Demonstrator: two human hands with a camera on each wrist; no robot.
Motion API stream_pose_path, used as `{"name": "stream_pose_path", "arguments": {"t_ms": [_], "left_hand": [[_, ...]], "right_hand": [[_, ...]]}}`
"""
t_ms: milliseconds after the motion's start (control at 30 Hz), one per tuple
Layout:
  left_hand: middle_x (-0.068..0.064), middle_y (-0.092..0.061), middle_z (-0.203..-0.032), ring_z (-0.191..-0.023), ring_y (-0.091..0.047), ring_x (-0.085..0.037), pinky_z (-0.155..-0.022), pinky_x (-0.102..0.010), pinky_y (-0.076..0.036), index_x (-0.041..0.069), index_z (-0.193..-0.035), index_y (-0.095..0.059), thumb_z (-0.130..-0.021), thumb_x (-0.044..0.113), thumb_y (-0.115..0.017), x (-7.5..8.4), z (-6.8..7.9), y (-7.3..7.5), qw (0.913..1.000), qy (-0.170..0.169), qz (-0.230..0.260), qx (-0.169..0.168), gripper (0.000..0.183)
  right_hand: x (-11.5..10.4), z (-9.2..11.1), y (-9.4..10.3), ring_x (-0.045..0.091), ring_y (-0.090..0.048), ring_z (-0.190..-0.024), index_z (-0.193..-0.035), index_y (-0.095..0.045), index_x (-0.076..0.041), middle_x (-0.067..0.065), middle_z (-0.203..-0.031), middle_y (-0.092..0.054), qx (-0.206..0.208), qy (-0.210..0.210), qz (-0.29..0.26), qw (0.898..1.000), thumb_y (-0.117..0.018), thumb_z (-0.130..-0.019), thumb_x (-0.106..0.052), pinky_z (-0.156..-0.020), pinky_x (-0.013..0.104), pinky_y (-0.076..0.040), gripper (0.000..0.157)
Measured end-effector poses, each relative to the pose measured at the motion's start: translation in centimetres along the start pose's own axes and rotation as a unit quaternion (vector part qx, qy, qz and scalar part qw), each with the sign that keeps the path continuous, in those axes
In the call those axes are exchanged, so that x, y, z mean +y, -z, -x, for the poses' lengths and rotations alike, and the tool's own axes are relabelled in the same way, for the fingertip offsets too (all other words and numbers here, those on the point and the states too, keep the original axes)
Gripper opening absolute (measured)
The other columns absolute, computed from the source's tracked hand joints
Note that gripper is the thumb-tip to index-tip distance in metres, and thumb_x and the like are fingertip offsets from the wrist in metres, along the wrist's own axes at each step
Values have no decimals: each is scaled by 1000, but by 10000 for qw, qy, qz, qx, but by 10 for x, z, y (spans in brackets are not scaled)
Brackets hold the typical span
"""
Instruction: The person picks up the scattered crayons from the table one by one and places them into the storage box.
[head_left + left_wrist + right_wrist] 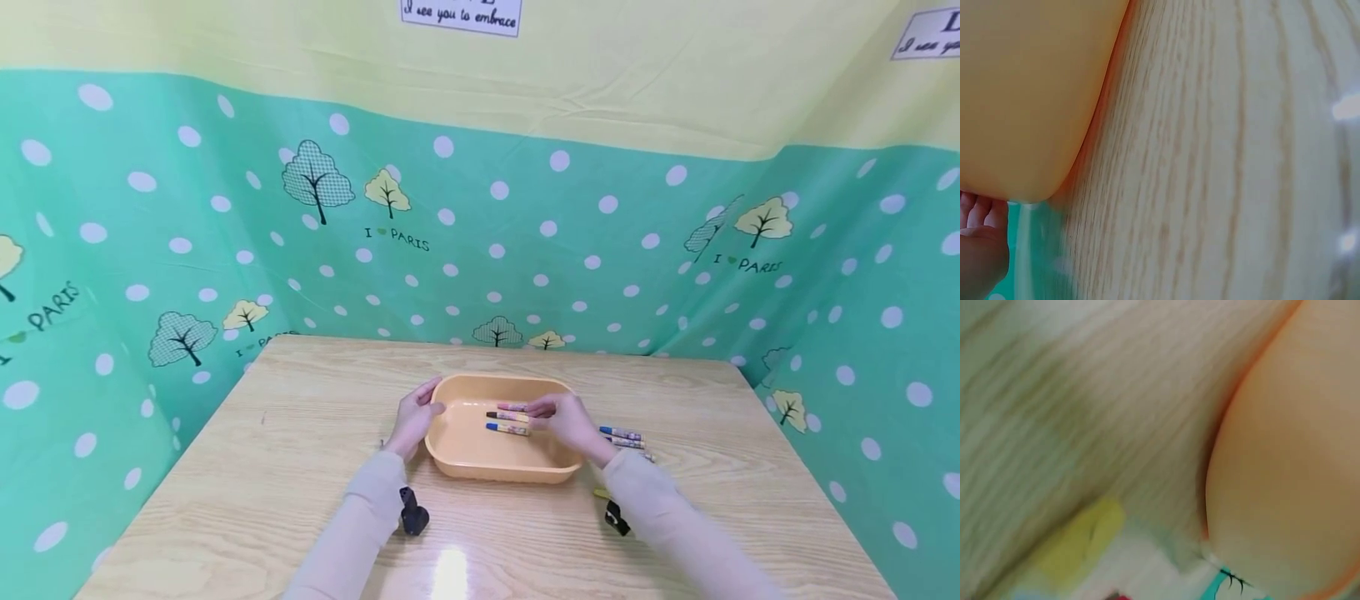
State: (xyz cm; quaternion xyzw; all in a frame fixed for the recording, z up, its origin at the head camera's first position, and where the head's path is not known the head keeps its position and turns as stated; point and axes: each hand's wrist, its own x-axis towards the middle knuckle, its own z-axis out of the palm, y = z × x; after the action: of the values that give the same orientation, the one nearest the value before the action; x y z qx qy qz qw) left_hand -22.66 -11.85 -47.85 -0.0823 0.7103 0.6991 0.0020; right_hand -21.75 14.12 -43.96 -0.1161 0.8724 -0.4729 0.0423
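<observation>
Yellow crayon (602, 493) lies nearest on the table (517, 533), partly hidden by the right arm (656, 496), which also overlaps loose crayons (621, 433) beyond. The left hand (411, 421) clamps the orange tray (502, 474) by its rim. Inside, the right hand (568, 423) hides the right ends of 3 crayons (507, 429); I cannot tell whether its fingers pinch any.

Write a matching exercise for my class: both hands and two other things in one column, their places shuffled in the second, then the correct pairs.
1. Bare left hand
2. Yellow stick
3. Green, white-dotted cloth
4. Bare right hand

A. Behind the pale wooden table
B. Over the inside of the pale-orange, rounded rectangular plastic basin
C. At the basin's left end
D. On the table, near the pale right sleeve

Pairs: 1-C, 2-D, 3-A, 4-B
</observation>
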Motion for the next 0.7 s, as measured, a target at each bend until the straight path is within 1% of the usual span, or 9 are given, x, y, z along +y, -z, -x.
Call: {"name": "stream_pose_path", "arguments": {"t_ms": [67, 133, 200, 333, 500, 600, 700], "left_hand": [[-19, -46, -136, -122, -48, -31, -102, -38, -43, 7, -134, -45, -81, -4, -52, 0, 0, 0, 10000, 5, 11, 31, 55], [-19, -46, -135, -122, -48, -31, -102, -38, -43, 7, -134, -45, -81, -4, -51, 0, 1, 0, 10000, -5, 6, 39, 55], [-18, -47, -135, -122, -48, -31, -102, -38, -43, 7, -134, -45, -80, -4, -52, 0, 1, 0, 10000, -2, 5, 39, 55], [-19, -46, -136, -122, -48, -32, -102, -38, -43, 6, -134, -45, -80, -4, -52, 1, 2, 0, 10000, -29, 42, 36, 56], [-19, -45, -136, -122, -47, -32, -102, -39, -42, 6, -134, -45, -80, -4, -52, 1, 2, 0, 10000, -46, 29, 15, 56], [-19, -45, -137, -122, -47, -32, -103, -39, -42, 6, -134, -45, -80, -4, -52, 1, 2, -1, 10000, -45, 33, 16, 56], [-19, -44, -137, -123, -46, -32, -103, -39, -42, 6, -134, -44, -80, -4, -52, 1, 2, -1, 10000, -50, 63, 9, 56]], "right_hand": [[0, 0, -7, 17, -65, -76, -93, -69, 1, 11, -85, -70, -57, 148, -66, 9999, -70, -72, 5, -70, 25, -56, 21], [-1, 0, -13, 18, -65, -76, -92, -69, 3, 12, -85, -70, -117, 178, -116, 9997, -70, -72, 5, -70, 25, -57, 20], [-1, 0, -17, 16, -65, -76, -93, -69, 2, 11, -85, -70, -183, 85, -70, 9998, -70, -72, 3, -71, 25, -56, 20], [-3, -3, -22, 13, -63, -75, -93, -69, -1, 6, -85, -70, -286, -268, -22, 9992, -71, -73, 1, -70, 24, -56, 20], [0, -6, -26, 11, -61, -71, -92, -69, -1, 6, -82, -69, -311, -602, -183, 9975, -71, -71, 3, -56, 21, -51, 21], [2, -8, -27, 11, -60, -69, -91, -69, -1, 6, -81, -68, -272, -662, -158, 9973, -71, -71, 4, -50, 21, -49, 21], [6, -10, -29, 11, -60, -70, -91, -69, -1, 5, -81, -68, -246, -639, -102, 9976, -71, -71, 4, -53, 21, -50, 21]]}}
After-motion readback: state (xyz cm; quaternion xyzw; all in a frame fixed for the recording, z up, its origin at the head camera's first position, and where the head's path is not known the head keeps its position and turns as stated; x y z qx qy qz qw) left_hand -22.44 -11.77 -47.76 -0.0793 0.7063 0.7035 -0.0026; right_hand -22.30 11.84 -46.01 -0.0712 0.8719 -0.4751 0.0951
